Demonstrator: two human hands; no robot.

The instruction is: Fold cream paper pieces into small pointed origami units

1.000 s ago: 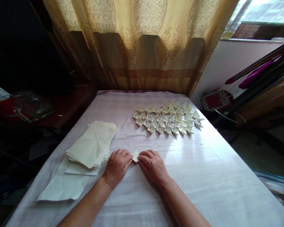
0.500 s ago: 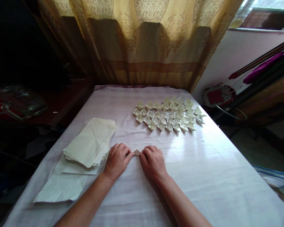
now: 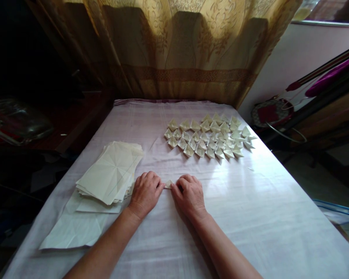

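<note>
A small folded paper piece (image 3: 168,184), pale and with a pointed top, lies between my hands at the middle of the cloth-covered table. My left hand (image 3: 147,190) pinches its left corner between thumb and fingers. On the other side, my right hand (image 3: 189,193) pinches the right corner, with the fingers curled. The bottom edge of the piece is partly hidden by my fingertips. To the left of my left hand is a stack of creased paper sheets (image 3: 112,170). Beyond my right hand, several folded paper boats (image 3: 205,137) stand in close rows.
Larger loose sheets (image 3: 75,228) stick out from under the stack toward the near left. The table (image 3: 267,224) is covered by a pale checked cloth. A gold curtain (image 3: 174,58) hangs at its far edge. A round patterned bag (image 3: 272,112) is beside the table at the right.
The view has tilted slightly downward. Both hands keep their pinch on the folded paper, and its peak now looks lower and flatter. The stack and the boats stay in place.
</note>
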